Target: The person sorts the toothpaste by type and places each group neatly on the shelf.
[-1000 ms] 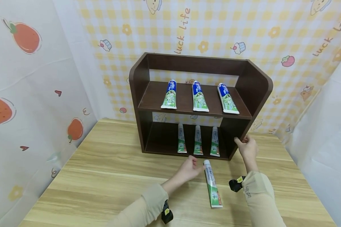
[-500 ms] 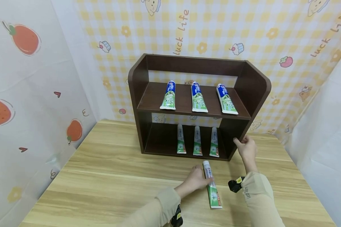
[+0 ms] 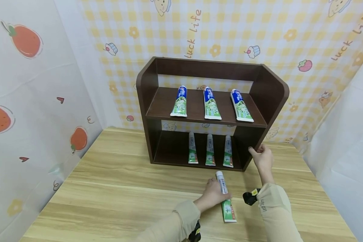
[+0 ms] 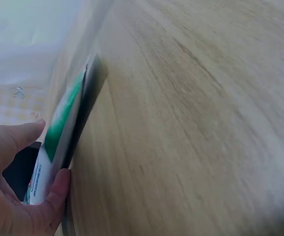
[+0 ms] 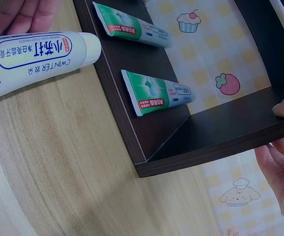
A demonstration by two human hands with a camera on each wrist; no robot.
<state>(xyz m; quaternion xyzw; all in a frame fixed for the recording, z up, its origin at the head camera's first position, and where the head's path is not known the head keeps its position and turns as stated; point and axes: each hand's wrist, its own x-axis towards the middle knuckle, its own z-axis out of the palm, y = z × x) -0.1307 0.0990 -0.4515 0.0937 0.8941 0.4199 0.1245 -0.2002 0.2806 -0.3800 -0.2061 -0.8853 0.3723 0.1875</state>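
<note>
A white and green toothpaste tube (image 3: 228,212) lies on the table in front of a dark brown two-tier shelf (image 3: 211,64). My left hand (image 3: 212,195) reaches across the tube's middle and holds it, thumb on one side and fingers on the other; the left wrist view shows the tube (image 4: 58,129) between them. The cap end points toward the shelf. With my right hand (image 3: 263,161) I grip the front edge of the shelf's right side panel, the thumb inside and the fingers outside, as the right wrist view shows.
Three green and silver toothpaste tubes (image 3: 210,151) lie on the lower tier, right of its middle. On the upper tier are three blue and green tubes (image 3: 212,106). Patterned cloth (image 3: 239,30) hangs behind the shelf, with white cloth at both sides. Wooden tabletop (image 3: 115,188) extends to the left.
My left hand has moved right and slightly down, from beside the tube to over it, and has taken hold. The right hand has stayed on the shelf panel.
</note>
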